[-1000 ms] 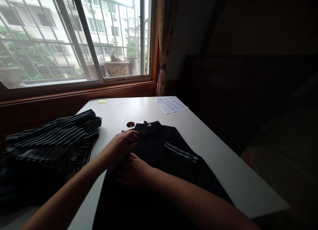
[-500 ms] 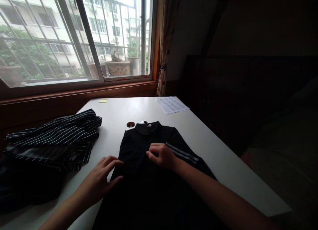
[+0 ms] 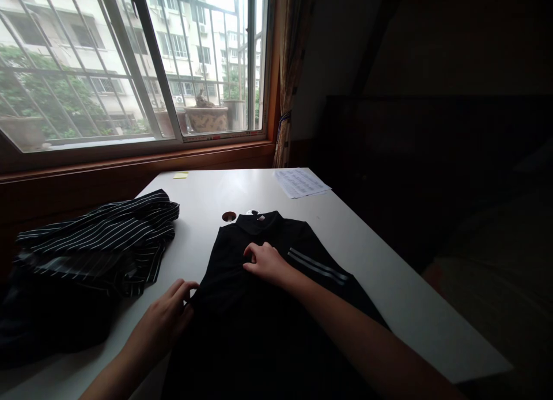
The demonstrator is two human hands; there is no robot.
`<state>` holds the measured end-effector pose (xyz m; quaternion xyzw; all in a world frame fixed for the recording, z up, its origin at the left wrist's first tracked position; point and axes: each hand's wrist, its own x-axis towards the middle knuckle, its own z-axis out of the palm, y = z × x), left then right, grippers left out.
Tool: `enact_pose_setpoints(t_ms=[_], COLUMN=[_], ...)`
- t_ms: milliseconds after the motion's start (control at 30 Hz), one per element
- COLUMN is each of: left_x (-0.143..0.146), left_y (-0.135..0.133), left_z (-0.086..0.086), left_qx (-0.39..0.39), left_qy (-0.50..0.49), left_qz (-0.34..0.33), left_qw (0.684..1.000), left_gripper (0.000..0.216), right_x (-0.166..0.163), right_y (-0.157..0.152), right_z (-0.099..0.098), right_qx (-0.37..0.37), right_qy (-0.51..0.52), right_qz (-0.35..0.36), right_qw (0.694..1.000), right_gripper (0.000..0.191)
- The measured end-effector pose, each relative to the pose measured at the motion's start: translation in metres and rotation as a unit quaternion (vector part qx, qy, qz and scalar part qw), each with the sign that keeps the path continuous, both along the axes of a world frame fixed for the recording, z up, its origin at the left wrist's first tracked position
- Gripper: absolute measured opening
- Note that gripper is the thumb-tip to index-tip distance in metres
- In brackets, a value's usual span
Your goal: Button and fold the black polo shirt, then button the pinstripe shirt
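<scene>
A black collared shirt (image 3: 233,285) lies on the white table with its collar toward the window and two grey stripes on the sleeve at the right. At its left edge, my left hand (image 3: 166,311) has thumb and fingers bent together around the fabric. My right hand (image 3: 265,263) rests on the chest below the collar, its fingers curled in a pinch on the cloth. The shirt's lower part is too dark to make out. To the left of my left hand is a heap of clothes with a black-and-white striped garment (image 3: 108,233) on top.
Printed papers (image 3: 300,183) lie at the far right of the white table (image 3: 371,256), and a yellow note (image 3: 180,175) at the far left. A round hole (image 3: 228,216) opens in the tabletop beside the collar. Beyond stands a barred window (image 3: 207,60) with a curtain (image 3: 285,118).
My right hand has shifted slightly left across the shirt's chest. My left hand has moved left and down, and its spread fingers have closed at the shirt's left edge.
</scene>
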<state>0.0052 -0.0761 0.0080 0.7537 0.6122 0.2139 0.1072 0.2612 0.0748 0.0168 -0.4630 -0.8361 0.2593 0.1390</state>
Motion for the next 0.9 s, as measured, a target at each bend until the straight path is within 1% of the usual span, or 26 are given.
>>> enact_pose_setpoints(t_ms=[100, 200, 300, 367, 467, 567, 633, 733, 900], left_x=[-0.009, -0.013, -0.013, -0.013, -0.014, -0.015, -0.015, -0.014, -0.011], left_y=[-0.003, -0.003, -0.002, -0.001, 0.0, 0.0, 0.0, -0.002, -0.002], left_z=[-0.003, -0.01, -0.018, -0.023, -0.029, -0.032, -0.031, -0.028, -0.027], left_qx=[-0.004, 0.01, 0.063, 0.091, 0.111, 0.136, 0.154, 0.174, 0.166], left_qy=[0.004, 0.016, 0.062, 0.104, 0.154, 0.185, 0.197, 0.199, 0.207], left_qz=[-0.001, -0.005, -0.022, -0.049, -0.088, -0.116, -0.139, -0.176, -0.223], left_qw=[1.0, 1.0, 0.996, 0.989, 0.978, 0.966, 0.958, 0.948, 0.938], left_gripper=[0.033, 0.035, 0.047, 0.06, 0.067, 0.061, 0.059, 0.061, 0.067], right_x=[0.006, 0.012, 0.012, 0.008, -0.004, -0.021, -0.032, -0.049, -0.078], right_y=[0.001, 0.004, 0.008, 0.012, 0.02, 0.035, 0.049, 0.069, 0.09], right_z=[0.004, 0.007, 0.009, 0.009, 0.005, -0.003, -0.01, -0.016, -0.021], right_qx=[-0.033, -0.059, -0.06, -0.04, 0.007, 0.032, 0.032, 0.016, -0.011], right_qy=[0.0, -0.009, -0.017, -0.011, 0.016, 0.048, 0.067, 0.092, 0.115], right_qz=[0.035, 0.059, 0.065, 0.056, 0.026, 0.0, -0.008, -0.008, -0.006], right_qw=[0.999, 0.996, 0.996, 0.998, 0.999, 0.998, 0.997, 0.996, 0.993], right_gripper=[0.023, 0.027, 0.03, 0.029, 0.029, 0.032, 0.034, 0.037, 0.034])
